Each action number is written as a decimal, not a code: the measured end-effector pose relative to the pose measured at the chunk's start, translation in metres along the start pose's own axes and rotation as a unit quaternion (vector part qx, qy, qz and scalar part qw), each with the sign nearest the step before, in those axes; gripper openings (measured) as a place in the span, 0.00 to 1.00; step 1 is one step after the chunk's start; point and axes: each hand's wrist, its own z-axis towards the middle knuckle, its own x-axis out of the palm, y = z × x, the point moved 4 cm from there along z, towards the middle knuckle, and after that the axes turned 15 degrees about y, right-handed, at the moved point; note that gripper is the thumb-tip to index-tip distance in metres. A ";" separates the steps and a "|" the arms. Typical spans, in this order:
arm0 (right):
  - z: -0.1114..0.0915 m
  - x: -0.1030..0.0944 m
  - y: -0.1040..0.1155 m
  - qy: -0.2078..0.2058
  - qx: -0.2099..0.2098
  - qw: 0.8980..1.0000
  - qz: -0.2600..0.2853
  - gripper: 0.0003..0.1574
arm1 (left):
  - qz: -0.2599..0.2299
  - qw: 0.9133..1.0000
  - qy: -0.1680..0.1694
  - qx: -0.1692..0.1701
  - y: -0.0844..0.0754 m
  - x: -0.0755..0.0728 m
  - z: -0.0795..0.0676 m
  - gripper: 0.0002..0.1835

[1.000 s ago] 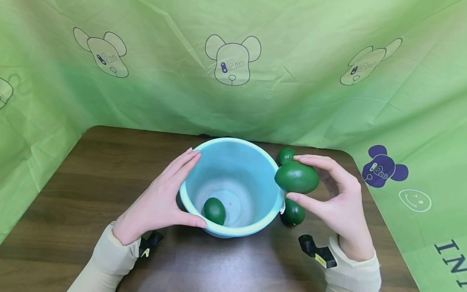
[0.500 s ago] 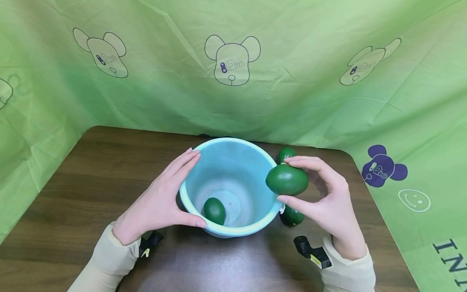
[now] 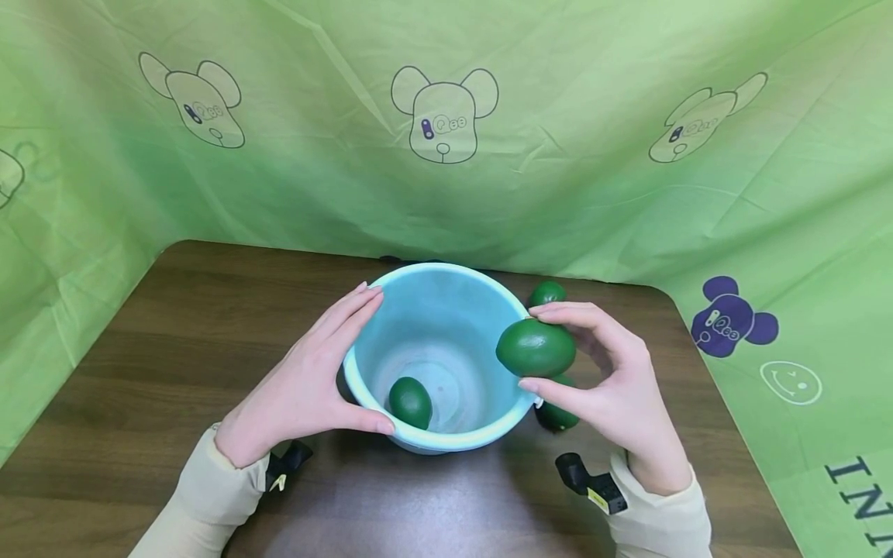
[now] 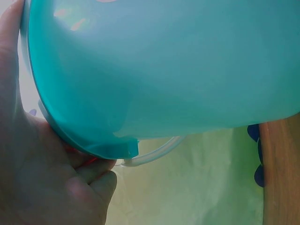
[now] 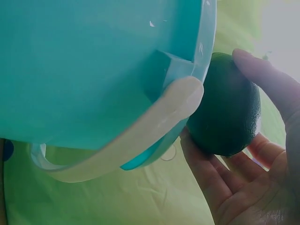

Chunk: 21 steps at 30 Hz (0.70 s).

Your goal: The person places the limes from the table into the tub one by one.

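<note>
A light-blue bucket [image 3: 446,442] stands upright on the table. My left hand [image 3: 303,384] holds its left rim, fingertips at the upper left and thumb on the near side. In the left wrist view, some fingers of that hand [image 4: 51,173] curl under the rim. My right hand [image 3: 614,380] pinches a dark green avocado [image 3: 536,349] between thumb and fingers, over the bucket's right rim. Another avocado [image 3: 410,403] lies on the bucket's floor. Two more lie outside to the right: a far avocado [image 3: 547,293] and a near avocado [image 3: 556,417], the latter partly hidden.
The bucket's white handle [image 5: 136,131] hangs down on the outside. The brown wooden table [image 3: 174,349] has a green printed curtain [image 3: 446,201] behind it and at both sides. A black camera [image 3: 593,484] sits at my right wrist.
My right hand has moved left with the avocado, from beside the bucket to over its right rim. My left hand and the bucket have stayed put.
</note>
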 end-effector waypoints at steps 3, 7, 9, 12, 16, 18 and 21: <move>0.001 0.001 0.000 0.003 0.001 1.000 0.000 0.41 | 0.000 1.000 0.000 0.000 0.000 0.000 0.000 0.68; 0.002 0.004 0.000 0.012 0.000 1.000 0.000 0.41 | -0.001 1.000 -0.001 0.000 0.000 0.000 0.000 0.68; 0.002 0.005 0.000 0.016 0.002 1.000 -0.002 0.40 | -0.001 1.000 -0.001 -0.001 0.000 0.000 0.000 0.68; 0.003 0.006 -0.001 0.021 0.006 1.000 0.001 0.40 | 0.002 1.000 -0.002 -0.003 0.000 0.000 0.000 0.68; 0.004 0.009 -0.002 0.028 0.010 1.000 0.005 0.40 | 0.003 1.000 -0.002 -0.003 0.000 0.000 0.000 0.68; 0.004 0.011 -0.002 0.031 0.015 0.999 0.006 0.40 | 0.002 1.000 -0.002 -0.003 0.001 0.000 0.001 0.68; 0.006 0.013 -0.003 0.038 0.023 0.999 0.005 0.39 | 0.002 1.000 -0.002 -0.003 0.001 0.000 0.001 0.67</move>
